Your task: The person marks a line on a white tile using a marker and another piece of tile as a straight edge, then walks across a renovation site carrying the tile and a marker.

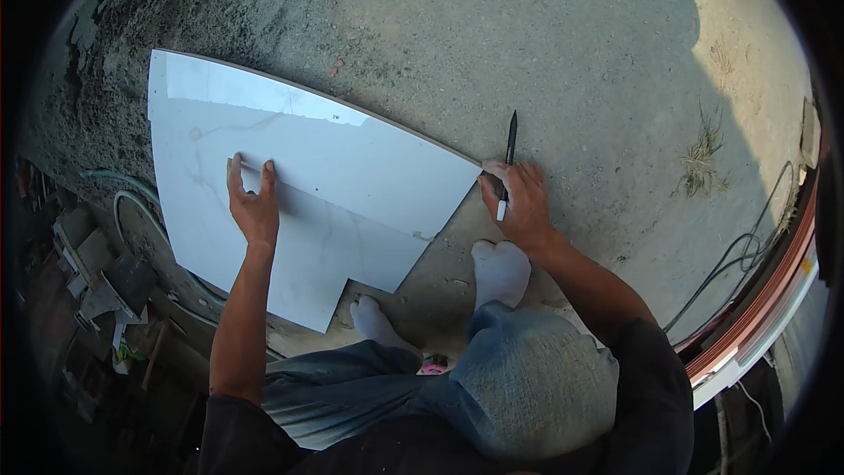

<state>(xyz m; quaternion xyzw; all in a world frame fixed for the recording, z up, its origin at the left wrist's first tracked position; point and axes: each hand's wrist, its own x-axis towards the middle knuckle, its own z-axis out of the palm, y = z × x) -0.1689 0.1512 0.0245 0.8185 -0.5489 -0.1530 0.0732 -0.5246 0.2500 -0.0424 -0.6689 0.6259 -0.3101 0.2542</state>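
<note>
A large white marble-look tile (255,268) lies on the ground before me, with a straight line or edge running across its face and a square notch at its near side. My left hand (253,204) rests on it near that line, thumb and finger stretched apart, gripping nothing. At the tile's right corner, my right hand (527,207) is closed around a slim black pen (512,139) with a white end. The pen stands roughly lengthwise, its dark pointed end away from me. Fingers of that hand touch or nearly touch the corner; exact contact is unclear.
My feet in light socks (501,273) are close to the tile's near edge. A greenish hose (132,198) curls along the left, beside a heap of scraps (114,286). Dark cable (747,251) lies at the right near a reddish-brown frame edge (765,299). Loose dirt covers the far left.
</note>
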